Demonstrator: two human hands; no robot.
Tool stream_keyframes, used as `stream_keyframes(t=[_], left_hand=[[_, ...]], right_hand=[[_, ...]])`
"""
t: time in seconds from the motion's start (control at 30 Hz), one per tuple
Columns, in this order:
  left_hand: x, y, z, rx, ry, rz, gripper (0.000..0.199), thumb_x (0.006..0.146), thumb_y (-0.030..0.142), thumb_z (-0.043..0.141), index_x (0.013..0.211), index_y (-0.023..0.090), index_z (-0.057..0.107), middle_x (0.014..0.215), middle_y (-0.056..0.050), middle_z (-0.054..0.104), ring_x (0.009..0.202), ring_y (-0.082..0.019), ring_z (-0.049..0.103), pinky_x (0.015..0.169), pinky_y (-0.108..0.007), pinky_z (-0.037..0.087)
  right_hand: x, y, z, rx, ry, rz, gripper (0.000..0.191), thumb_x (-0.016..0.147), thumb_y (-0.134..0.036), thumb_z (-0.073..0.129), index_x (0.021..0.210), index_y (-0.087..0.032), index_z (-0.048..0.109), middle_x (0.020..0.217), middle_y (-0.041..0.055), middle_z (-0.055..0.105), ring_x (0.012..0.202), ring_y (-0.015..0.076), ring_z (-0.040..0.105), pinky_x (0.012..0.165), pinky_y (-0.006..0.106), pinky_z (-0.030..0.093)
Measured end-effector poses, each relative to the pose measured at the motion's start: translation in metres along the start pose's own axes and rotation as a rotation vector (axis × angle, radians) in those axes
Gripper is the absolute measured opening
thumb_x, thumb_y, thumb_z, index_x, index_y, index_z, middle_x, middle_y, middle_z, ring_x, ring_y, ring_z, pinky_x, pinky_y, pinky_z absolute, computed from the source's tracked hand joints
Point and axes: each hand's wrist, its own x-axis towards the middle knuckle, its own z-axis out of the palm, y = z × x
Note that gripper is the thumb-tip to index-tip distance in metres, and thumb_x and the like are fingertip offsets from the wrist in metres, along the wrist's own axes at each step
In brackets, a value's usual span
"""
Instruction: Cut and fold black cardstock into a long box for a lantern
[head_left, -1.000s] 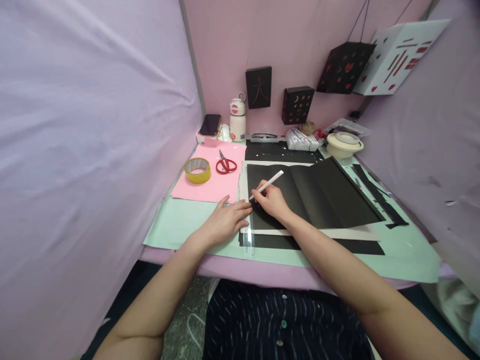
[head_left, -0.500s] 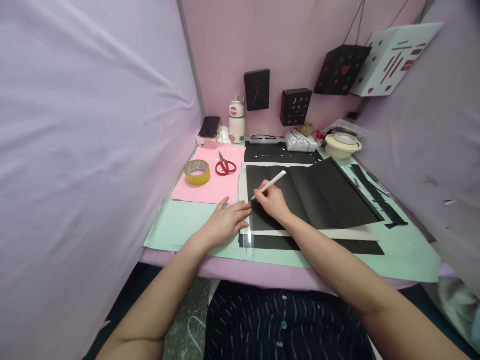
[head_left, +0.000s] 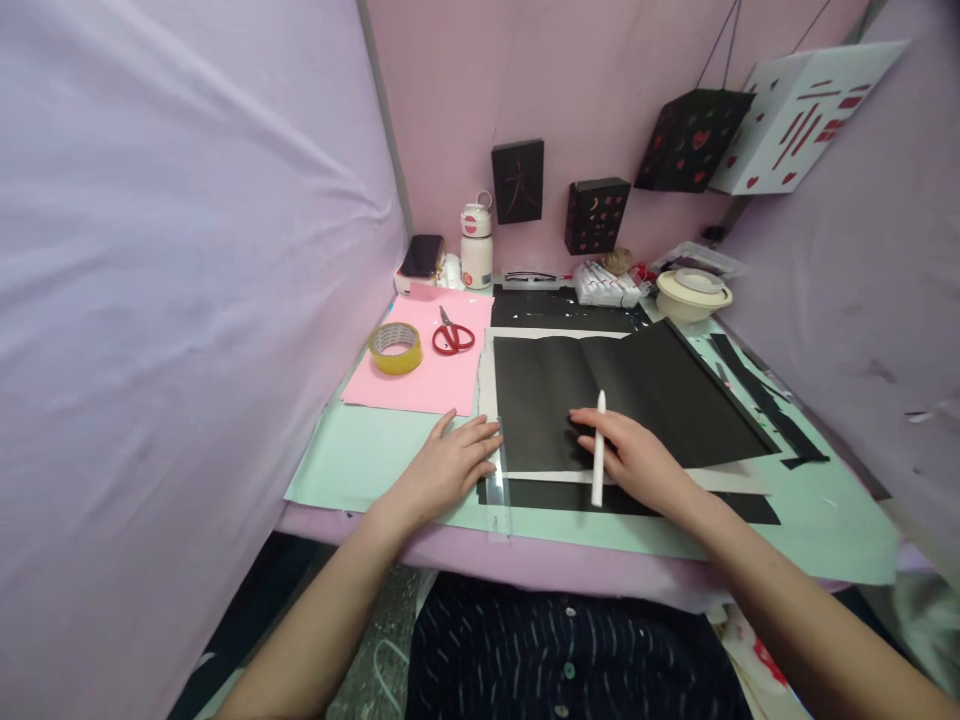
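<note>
My left hand (head_left: pixel 454 465) lies flat with its fingers stretched over the upper part of a clear ruler (head_left: pixel 496 495). That ruler runs along the left edge of a creased black paper sheet (head_left: pixel 536 400), its lower end reaching onto the green table cover. A slim white pen (head_left: pixel 598 455) is held in my right hand (head_left: pixel 630 450), tilted nearly upright in the view, above the sheet's lower middle. Its fingers are bent loosely around the pen. White paper (head_left: pixel 487 375) and another black sheet (head_left: pixel 540 497) show underneath.
Red-handled scissors (head_left: pixel 453 340) and a yellow tape roll (head_left: pixel 395 349) rest on pink paper (head_left: pixel 420 390). Along the back stand a white bottle (head_left: pixel 476 245), a pack of markers (head_left: pixel 609 284) and a cream bowl (head_left: pixel 691 297). Black strips (head_left: pixel 769 400) lie at right; decorated boxes (head_left: pixel 694 140) hang above.
My right hand has moved right and toward me, away from the ruler, and the pen has swung from slanted to nearly upright. My left hand stays on the ruler.
</note>
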Motion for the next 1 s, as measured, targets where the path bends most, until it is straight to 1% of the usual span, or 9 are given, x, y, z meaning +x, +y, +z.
stream_keyframes(t=[0.2, 0.33, 0.43, 0.5, 0.63, 0.7, 0.87, 0.93, 1.0], left_hand=[[-0.013, 0.009, -0.007, -0.048, -0.131, -0.021, 0.081, 0.079, 0.070, 0.056, 0.146, 0.030, 0.036, 0.158, -0.008, 0.024, 0.146, -0.034, 0.014, 0.116, -0.058, 0.012], [-0.016, 0.013, -0.009, -0.041, -0.199, -0.009, 0.106, 0.064, 0.076, 0.066, 0.151, 0.032, 0.024, 0.161, -0.008, 0.013, 0.147, -0.037, 0.003, 0.114, -0.062, 0.009], [-0.016, 0.016, -0.009, -0.021, -0.225, -0.001, 0.110, 0.059, 0.071, 0.074, 0.150, 0.035, 0.024, 0.161, -0.009, 0.011, 0.146, -0.040, 0.003, 0.113, -0.065, 0.010], [-0.014, 0.017, -0.006, 0.013, -0.206, -0.023, 0.098, 0.064, 0.066, 0.074, 0.147, 0.035, 0.032, 0.160, -0.010, 0.016, 0.146, -0.040, 0.008, 0.112, -0.065, 0.013], [-0.014, 0.014, 0.004, 0.109, -0.028, -0.023, 0.045, 0.090, 0.041, 0.059, 0.132, 0.026, 0.054, 0.150, -0.013, 0.039, 0.139, -0.035, 0.034, 0.112, -0.059, 0.027], [-0.016, 0.011, 0.006, 0.110, 0.121, 0.010, 0.033, 0.096, 0.028, 0.048, 0.127, 0.024, 0.058, 0.143, -0.014, 0.048, 0.128, -0.029, 0.049, 0.107, -0.051, 0.039], [-0.018, 0.023, -0.010, -0.026, 0.479, 0.045, 0.043, 0.095, 0.013, 0.045, 0.135, 0.029, 0.049, 0.130, -0.008, 0.059, 0.117, -0.021, 0.058, 0.097, -0.039, 0.050], [-0.012, 0.038, -0.017, -0.087, 0.541, 0.081, 0.047, 0.093, 0.009, 0.046, 0.135, 0.029, 0.048, 0.134, -0.008, 0.057, 0.122, -0.021, 0.055, 0.101, -0.039, 0.049], [-0.001, 0.052, -0.021, -0.159, 0.519, 0.152, 0.048, 0.092, 0.006, 0.044, 0.134, 0.027, 0.049, 0.138, -0.008, 0.054, 0.125, -0.021, 0.052, 0.103, -0.039, 0.048]], right_hand=[[-0.048, 0.026, -0.011, -0.221, -0.020, -0.057, 0.030, 0.093, -0.034, 0.047, 0.120, -0.026, 0.058, 0.135, 0.0082, 0.058, 0.131, 0.0262, 0.048, 0.109, 0.050, 0.039], [-0.067, 0.038, -0.011, -0.265, -0.004, 0.025, 0.031, 0.093, -0.036, 0.045, 0.121, -0.028, 0.057, 0.137, 0.0098, 0.057, 0.133, 0.0289, 0.046, 0.107, 0.058, 0.036], [-0.073, 0.040, -0.007, -0.279, 0.015, 0.049, 0.033, 0.093, -0.036, 0.045, 0.123, -0.029, 0.056, 0.138, 0.0095, 0.055, 0.133, 0.0283, 0.045, 0.107, 0.059, 0.036], [-0.074, 0.039, -0.004, -0.286, 0.030, 0.050, 0.033, 0.092, -0.036, 0.046, 0.122, -0.029, 0.057, 0.139, 0.0090, 0.055, 0.134, 0.0279, 0.045, 0.107, 0.058, 0.036], [-0.072, 0.035, -0.002, -0.278, 0.045, 0.055, 0.032, 0.093, -0.036, 0.046, 0.121, -0.028, 0.057, 0.138, 0.0087, 0.056, 0.134, 0.0276, 0.045, 0.107, 0.059, 0.036], [-0.072, 0.034, -0.002, -0.270, 0.040, 0.064, 0.031, 0.094, -0.036, 0.044, 0.121, -0.027, 0.056, 0.139, 0.0088, 0.055, 0.135, 0.0274, 0.043, 0.108, 0.059, 0.034], [-0.072, 0.032, -0.002, -0.251, 0.021, 0.072, 0.029, 0.094, -0.036, 0.044, 0.119, -0.027, 0.056, 0.139, 0.0084, 0.055, 0.136, 0.0283, 0.042, 0.109, 0.059, 0.032], [-0.071, 0.031, -0.001, -0.249, 0.026, 0.066, 0.029, 0.094, -0.036, 0.045, 0.119, -0.027, 0.057, 0.139, 0.0084, 0.055, 0.135, 0.0285, 0.042, 0.109, 0.059, 0.032], [-0.070, 0.030, 0.000, -0.253, 0.032, 0.062, 0.029, 0.094, -0.036, 0.045, 0.119, -0.027, 0.057, 0.139, 0.0084, 0.055, 0.135, 0.0288, 0.043, 0.109, 0.059, 0.032]])
